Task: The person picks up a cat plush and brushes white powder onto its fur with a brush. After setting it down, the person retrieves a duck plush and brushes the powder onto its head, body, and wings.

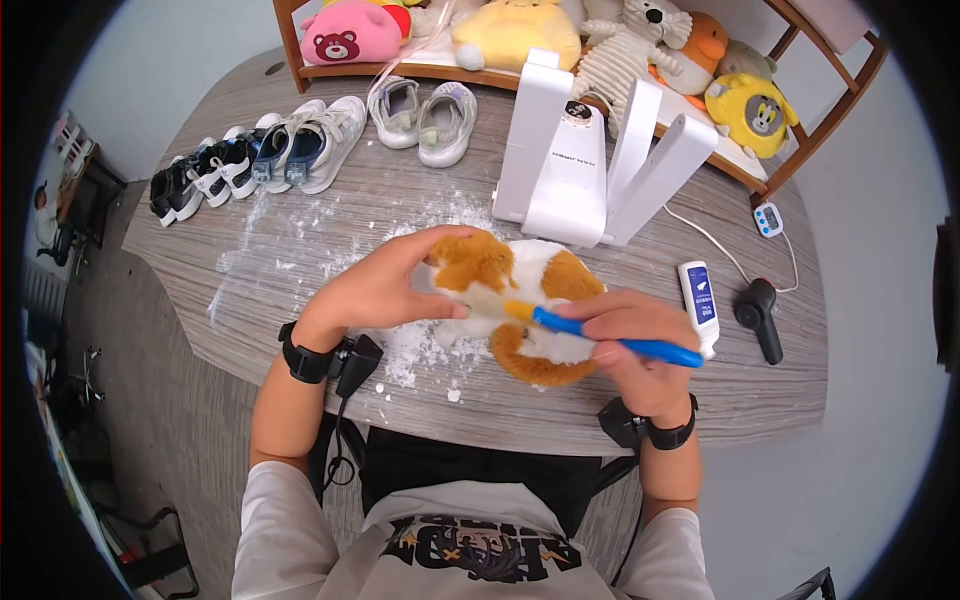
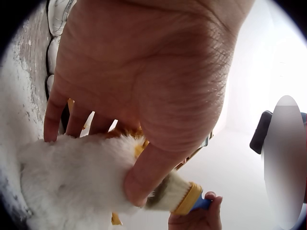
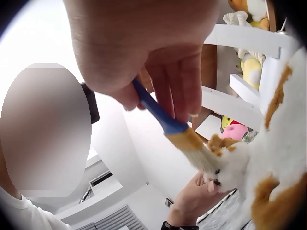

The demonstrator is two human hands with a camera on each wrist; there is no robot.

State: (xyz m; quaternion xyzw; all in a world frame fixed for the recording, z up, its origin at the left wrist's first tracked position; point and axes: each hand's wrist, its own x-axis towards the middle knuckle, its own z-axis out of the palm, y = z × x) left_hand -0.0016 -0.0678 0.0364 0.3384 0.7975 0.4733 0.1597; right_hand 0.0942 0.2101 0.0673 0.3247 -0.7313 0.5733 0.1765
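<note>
A plush cat (image 1: 530,268) with orange and white fur lies on the powder-dusted table. My left hand (image 1: 392,288) holds it by the head, fingers over the far side and thumb (image 2: 138,179) on the near side. A flat brush (image 1: 562,324) with a blue handle and yellow ferrule is gripped in my right hand (image 1: 642,318). Its pale bristles (image 3: 201,160) are at the cat's face, beside its dark eyes and close to my left thumb. The cat's orange tail curls toward the table's front edge.
White powder (image 1: 405,360) is scattered around the cat. Several pairs of shoes (image 1: 320,140) line the back left. A white folding device (image 1: 570,170) stands behind the cat. At right lie a white bottle (image 1: 698,300), a black handheld device (image 1: 762,318) and a timer (image 1: 768,220).
</note>
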